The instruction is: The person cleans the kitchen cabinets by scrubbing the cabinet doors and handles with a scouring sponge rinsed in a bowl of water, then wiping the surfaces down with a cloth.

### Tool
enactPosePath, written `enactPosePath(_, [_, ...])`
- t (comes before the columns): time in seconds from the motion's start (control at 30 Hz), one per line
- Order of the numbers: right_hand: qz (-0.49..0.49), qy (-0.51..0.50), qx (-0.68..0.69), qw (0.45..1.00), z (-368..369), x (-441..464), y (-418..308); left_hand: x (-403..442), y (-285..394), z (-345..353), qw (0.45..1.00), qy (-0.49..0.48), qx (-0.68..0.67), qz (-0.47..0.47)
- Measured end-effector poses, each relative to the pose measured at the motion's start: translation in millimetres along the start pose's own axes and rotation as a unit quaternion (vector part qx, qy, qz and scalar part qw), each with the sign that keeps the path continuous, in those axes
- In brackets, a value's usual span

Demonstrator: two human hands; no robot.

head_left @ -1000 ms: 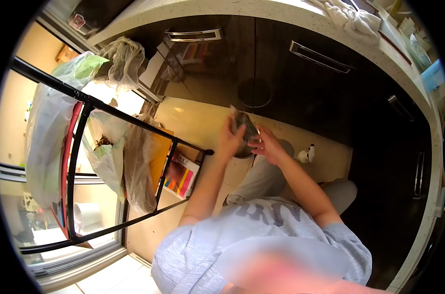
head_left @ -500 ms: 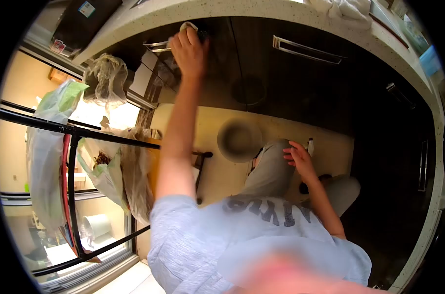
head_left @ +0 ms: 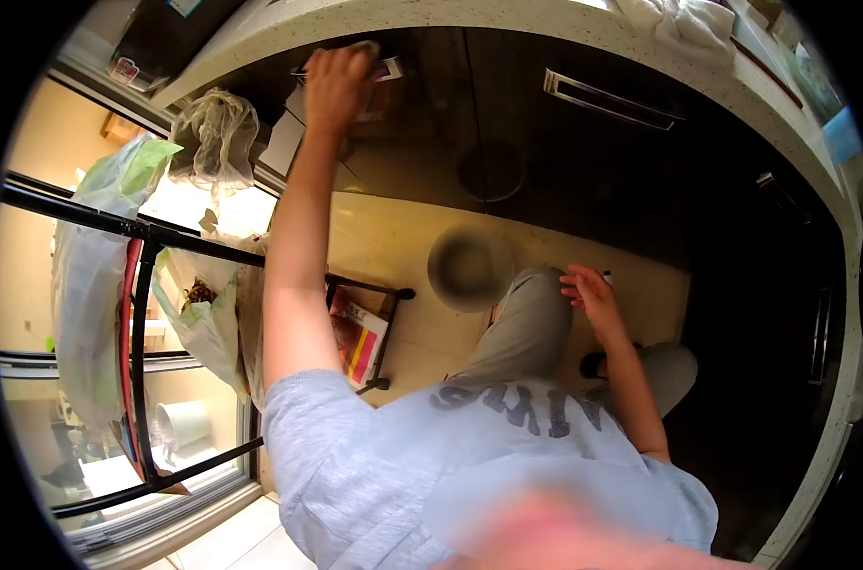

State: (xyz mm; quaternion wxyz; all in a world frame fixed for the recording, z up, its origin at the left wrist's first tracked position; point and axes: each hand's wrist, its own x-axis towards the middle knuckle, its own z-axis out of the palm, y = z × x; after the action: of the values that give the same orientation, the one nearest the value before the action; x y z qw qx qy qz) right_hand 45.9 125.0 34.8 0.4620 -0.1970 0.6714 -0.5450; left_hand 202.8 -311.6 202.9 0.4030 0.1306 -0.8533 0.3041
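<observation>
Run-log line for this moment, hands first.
left hand: at cabinet handle, gripping blurred item | right hand: open, near knee | bucket: on floor

A heathered blue-grey T-shirt (head_left: 355, 465) with short sleeves (head_left: 303, 394) and dark lettering (head_left: 521, 410) across its front is worn with grey trousers (head_left: 531, 328).

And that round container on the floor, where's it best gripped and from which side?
Probably by the rim of the round container, from above, on the side away from the knee. Its open mouth faces up, so fingers could hook inside the rim, and the knee crowds its right side. It looks blurred; I can't make out a handle.
</observation>
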Motion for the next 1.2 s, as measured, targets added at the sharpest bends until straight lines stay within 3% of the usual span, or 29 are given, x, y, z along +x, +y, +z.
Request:
enactPosePath(0.03, [-0.011, 0.011, 0.007, 1.000, -3, -1, -1, -8, -9, -7, 0.997, -0.040, -0.007, -0.070])
enactPosePath(0.13, [0.005, 0.040, 0.015, 0.999, -11, 2, 13, -26, -10, 14, 0.960, 0.048, -0.049, -0.271])
enactPosePath(0.27, [0.040, 0.023, -0.002, 0.999, -10, 2, 16, 10, 75, 28, 0.963, 0.158, -0.041, -0.215])
enactPosePath(0.37, [0.006, 0.019, 0.011, 1.000, -2, -1, -4, -3, 55, 37, 0.967, 0.141, -0.091, -0.190])
enactPosePath(0.47, [0.011, 0.053, 0.030, 0.998, -14, -8, -9, -34, 5, 46, 0.916, 0.177, -0.092, -0.347])
enactPosePath(0.53, [0.027, 0.079, 0.014, 0.996, -31, -9, 11, -46, -32, 55, 0.886, 0.225, -0.099, -0.394])
enactPosePath(0.63, [0.048, 0.094, 0.004, 0.994, -40, -16, 15, -40, -43, 53, 0.806, 0.237, -0.233, -0.489])
enactPosePath(0.73, [0.050, 0.098, 0.011, 0.994, -37, -18, 12, -35, -36, 68, 0.724, 0.333, -0.249, -0.550])
enactPosePath(0.83, [0.053, 0.088, 0.014, 0.995, -38, -18, 22, -11, 12, 67, 0.710, 0.331, -0.147, -0.604])
enactPosePath(0.9, [0.054, 0.077, 0.004, 0.996, -33, -11, 22, 1, 56, 77, 0.774, 0.323, -0.093, -0.537])
enactPosePath(0.93, [0.055, 0.073, -0.007, 0.996, -29, -9, 21, 11, 81, 65, 0.831, 0.267, -0.080, -0.482])
enactPosePath(1.0, [0.052, 0.062, -0.018, 0.997, -25, -12, 17, 20, 105, 57, 0.845, 0.307, -0.103, -0.426])
enactPosePath(1.07, [0.027, 0.050, -0.012, 0.998, -27, -11, 4, 4, 72, 73, 0.839, 0.304, -0.038, -0.450])
enactPosePath(1.1, [0.020, 0.062, -0.006, 0.998, -35, -11, 5, -7, 49, 75, 0.808, 0.345, -0.075, -0.472])
enactPosePath(1.17, [0.008, 0.087, 0.016, 0.996, -52, -16, 25, -25, -13, 82, 0.667, 0.357, -0.168, -0.632])
enactPosePath(1.2, [0.020, 0.104, 0.011, 0.994, -63, -16, 35, -18, -25, 62, 0.645, 0.338, -0.218, -0.649])
